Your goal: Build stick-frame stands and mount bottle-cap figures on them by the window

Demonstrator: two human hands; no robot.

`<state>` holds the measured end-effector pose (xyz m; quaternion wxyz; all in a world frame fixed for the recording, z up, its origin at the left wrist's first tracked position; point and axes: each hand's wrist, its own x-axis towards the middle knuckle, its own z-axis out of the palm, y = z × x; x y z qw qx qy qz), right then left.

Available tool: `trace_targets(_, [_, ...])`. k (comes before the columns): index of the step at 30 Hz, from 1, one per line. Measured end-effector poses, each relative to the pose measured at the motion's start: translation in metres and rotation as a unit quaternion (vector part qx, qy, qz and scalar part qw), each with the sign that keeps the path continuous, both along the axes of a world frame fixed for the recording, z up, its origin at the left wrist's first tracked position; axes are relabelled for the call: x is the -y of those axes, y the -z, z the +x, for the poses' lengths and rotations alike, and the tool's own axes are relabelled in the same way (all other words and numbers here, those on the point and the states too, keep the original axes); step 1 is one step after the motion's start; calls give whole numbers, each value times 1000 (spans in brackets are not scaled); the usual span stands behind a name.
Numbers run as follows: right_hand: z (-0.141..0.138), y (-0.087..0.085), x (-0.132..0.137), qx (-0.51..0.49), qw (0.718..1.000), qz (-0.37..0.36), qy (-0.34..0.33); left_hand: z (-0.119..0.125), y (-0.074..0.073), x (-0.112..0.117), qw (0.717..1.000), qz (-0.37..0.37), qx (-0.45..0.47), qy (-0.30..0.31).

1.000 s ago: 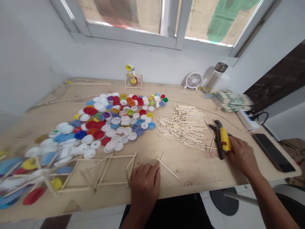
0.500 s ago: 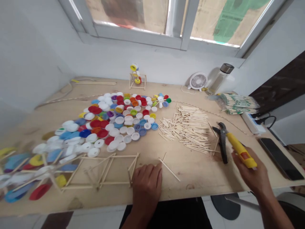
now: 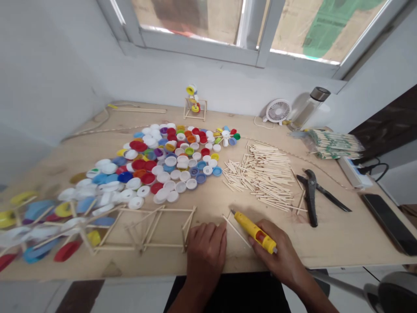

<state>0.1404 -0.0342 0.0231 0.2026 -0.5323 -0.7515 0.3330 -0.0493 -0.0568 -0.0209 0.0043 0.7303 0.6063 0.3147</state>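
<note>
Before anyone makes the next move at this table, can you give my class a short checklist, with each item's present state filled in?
1. Yellow tool in the right hand: ok, the grip is around its body.
2. Tool tip well away from the left hand: probably not ok; it looks close to the fingers.
3. Loose stick held by the left hand: cannot tell; its far end lies by the fingertips.
4. Black pliers out of the hands: ok, lying on the table.
5. Pile of short sticks on the table: ok, beyond the yellow tool.
6. Yellow tool switched on: cannot tell.
</note>
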Motion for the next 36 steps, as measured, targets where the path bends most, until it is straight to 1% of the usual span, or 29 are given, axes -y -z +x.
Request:
trace_targets(2, [1,1,0,-1,1000,-9,18,0,2,1,1000,-8,3,1])
trace_targets(5, [3,2,0,4,999,-13,36,0,3,1,1000,0,19,-3])
trace_targets(13, [2,2,1,38,998,-29,44,0,-4,-1,999,5,38,-7])
trace_targets(23, [1,3,0,50,997,-30,45,0,-3,-1,999,-5,33,-9])
trace_targets(31, [2,5,1,32,998,-27,51,0,-1,0,1000,-18,23,-6])
trace_targets(36, [2,6,2,27,998,-10,52,0,-3,0,1000,-11,5,-8])
